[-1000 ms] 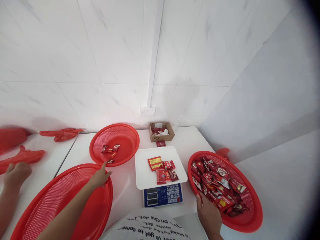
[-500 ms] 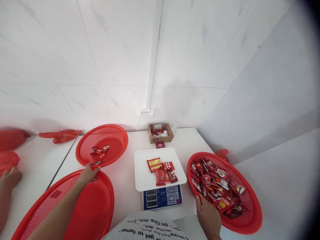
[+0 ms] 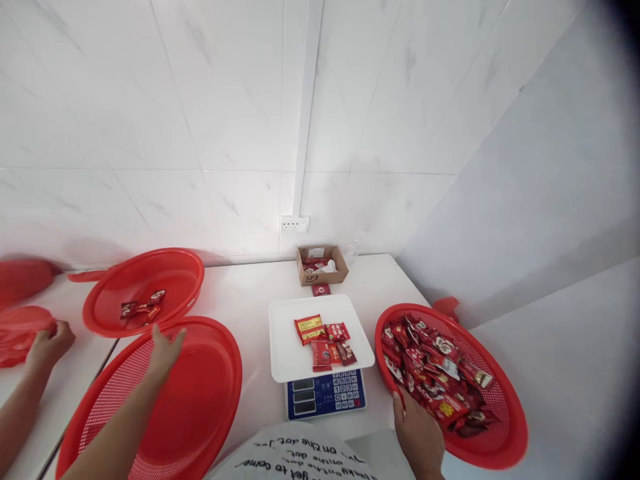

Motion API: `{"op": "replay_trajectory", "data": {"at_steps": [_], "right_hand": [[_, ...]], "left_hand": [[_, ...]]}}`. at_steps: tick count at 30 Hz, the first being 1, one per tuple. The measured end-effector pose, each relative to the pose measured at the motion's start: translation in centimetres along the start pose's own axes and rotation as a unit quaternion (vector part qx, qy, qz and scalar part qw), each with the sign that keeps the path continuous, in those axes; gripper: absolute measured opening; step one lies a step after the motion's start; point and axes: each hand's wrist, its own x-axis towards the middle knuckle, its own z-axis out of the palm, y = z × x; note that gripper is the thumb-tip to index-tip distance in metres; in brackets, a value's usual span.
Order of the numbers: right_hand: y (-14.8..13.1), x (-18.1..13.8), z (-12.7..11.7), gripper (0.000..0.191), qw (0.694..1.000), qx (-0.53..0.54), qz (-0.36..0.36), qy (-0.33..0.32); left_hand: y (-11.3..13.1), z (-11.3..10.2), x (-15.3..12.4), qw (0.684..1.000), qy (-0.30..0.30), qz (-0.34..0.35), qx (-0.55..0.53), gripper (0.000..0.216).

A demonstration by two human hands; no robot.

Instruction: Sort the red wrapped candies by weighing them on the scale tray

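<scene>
My left hand (image 3: 166, 355) reaches over the lower red basket (image 3: 233, 373), fingers spread. Its fingertips are beside the front rim of the smaller upper red basket (image 3: 195, 293), and contact cannot be told. A few wrapped snack packets (image 3: 143, 308) lie in that upper basket. My right hand (image 3: 419, 430) grips the near-left rim of the right red basket (image 3: 513, 437), which holds a heap of red snack packets (image 3: 440, 367). Between my hands, several red packets (image 3: 327, 340) lie on the white platform (image 3: 285, 327) of a digital scale (image 3: 325, 395).
A small cardboard box (image 3: 327, 277) with packets stands by the wall, one packet (image 3: 321, 290) before it. At the left, another person's hand (image 3: 53, 343) holds a red plastic bag (image 3: 25, 327). A wall socket (image 3: 295, 225) is above the white table (image 3: 250, 293).
The upper basket has slid left and my left hand has come off its rim. The lower basket has shifted right. The other person's hand and bag have moved right. My right hand stays put.
</scene>
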Motion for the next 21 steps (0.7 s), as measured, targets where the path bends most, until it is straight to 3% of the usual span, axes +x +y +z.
{"op": "replay_trajectory", "data": {"at_steps": [3, 6, 8, 12, 21], "right_hand": [[0.0, 0.0, 0.1, 0.051, 1.000, 0.000, -0.002, 0.002], [0.1, 0.0, 0.3, 0.052, 1.000, 0.002, 0.000, 0.003], [0.1, 0.0, 0.4, 0.052, 1.000, 0.000, 0.000, 0.002], [0.1, 0.0, 0.5, 0.052, 1.000, -0.009, -0.004, 0.017], [0.0, 0.0, 0.2, 0.051, 1.000, -0.006, 0.003, 0.004]], "left_hand": [[0.3, 2.7, -2.0, 0.996, -0.068, -0.003, -0.065, 0.078], [1.5, 5.2, -4.3, 0.976, -0.175, 0.042, -0.126, 0.079], [2.5, 6.1, -5.4, 0.966, -0.211, 0.071, -0.132, 0.079], [4.3, 6.4, -5.3, 0.961, -0.231, 0.078, -0.130, 0.077], [6.7, 5.3, -1.3, 0.968, -0.213, 0.053, -0.121, 0.079]]}}
